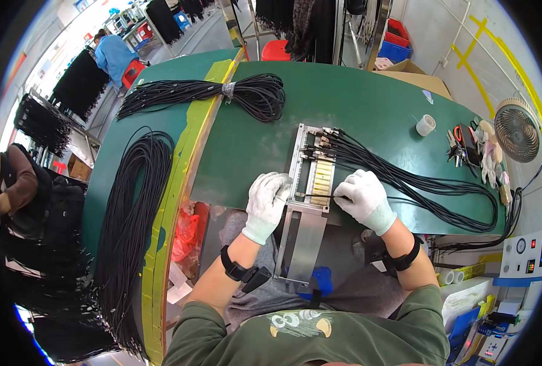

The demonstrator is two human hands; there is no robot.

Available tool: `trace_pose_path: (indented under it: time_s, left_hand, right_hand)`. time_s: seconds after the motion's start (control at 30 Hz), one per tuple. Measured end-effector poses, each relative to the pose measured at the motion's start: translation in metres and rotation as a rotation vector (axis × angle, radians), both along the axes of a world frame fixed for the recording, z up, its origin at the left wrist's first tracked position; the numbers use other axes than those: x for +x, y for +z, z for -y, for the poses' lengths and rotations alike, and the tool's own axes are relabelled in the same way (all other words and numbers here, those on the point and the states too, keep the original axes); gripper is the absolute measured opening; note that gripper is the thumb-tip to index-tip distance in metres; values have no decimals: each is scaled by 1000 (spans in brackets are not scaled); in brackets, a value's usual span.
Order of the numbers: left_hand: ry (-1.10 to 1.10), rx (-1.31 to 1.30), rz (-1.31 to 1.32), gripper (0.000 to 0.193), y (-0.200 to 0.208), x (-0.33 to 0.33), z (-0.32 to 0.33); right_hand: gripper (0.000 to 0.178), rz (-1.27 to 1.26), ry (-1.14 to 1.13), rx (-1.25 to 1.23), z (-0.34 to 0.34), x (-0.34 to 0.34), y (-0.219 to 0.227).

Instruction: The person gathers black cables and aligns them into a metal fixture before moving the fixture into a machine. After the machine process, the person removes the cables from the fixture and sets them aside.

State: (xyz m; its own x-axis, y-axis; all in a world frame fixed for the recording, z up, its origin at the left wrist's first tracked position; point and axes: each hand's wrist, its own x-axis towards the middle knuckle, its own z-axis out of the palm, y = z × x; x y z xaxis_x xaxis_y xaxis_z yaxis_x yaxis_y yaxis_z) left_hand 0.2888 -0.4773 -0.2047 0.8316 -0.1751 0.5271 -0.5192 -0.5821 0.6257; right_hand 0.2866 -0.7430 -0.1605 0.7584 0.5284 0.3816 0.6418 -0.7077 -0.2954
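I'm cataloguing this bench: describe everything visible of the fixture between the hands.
The fixture looks metal, long, narrow and grey. It points away from the person, its near end jutting past the table. Cables lie on its far part, beside pale yellow blocks. The left hand is at its left edge; the right hand seems to pinch a cable crossing it.

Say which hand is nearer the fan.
Right. The right hand is left of the fan, right of the metal fixture; the left hand is farther, at the fixture's left edge.
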Motion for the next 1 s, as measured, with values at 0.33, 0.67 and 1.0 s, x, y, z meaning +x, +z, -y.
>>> trace_pose_path:
  time_s: [0.33, 0.67, 1.0]
  left_hand:
    - [-94, 33, -93, 26, 12, -2, 5]
    - [-188, 410, 130, 30, 20, -9, 26]
    - [74, -52, -2, 20, 4, 1, 6]
  right_hand:
    - [11, 24, 36, -17, -8, -3, -2]
    - [15, 142, -353, 14, 11, 33, -18]
    - [14, 8, -122, 139, 24, 24, -7]
